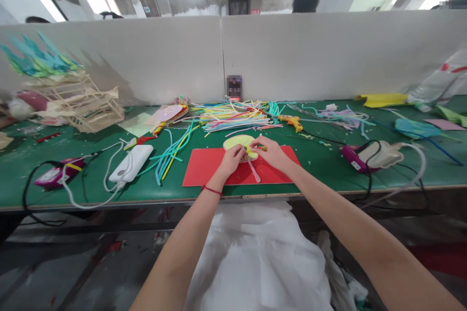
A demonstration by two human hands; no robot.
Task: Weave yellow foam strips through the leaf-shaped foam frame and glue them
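Both of my hands meet over a small round yellow fan with a pink handle, lying on a red mat on the green table. My left hand, with a red string on the wrist, has its fingers curled down on the fan's right part. My right hand pinches a short yellow piece at the fan's edge, fingers pressed together. Past the fan lies a heap of coloured pipe-cleaner strips.
A yellow glue gun lies behind the mat. A white power bank with cables and a purple device sit left; another glue gun and cables right. A wooden frame model stands far left. A grey partition backs the table.
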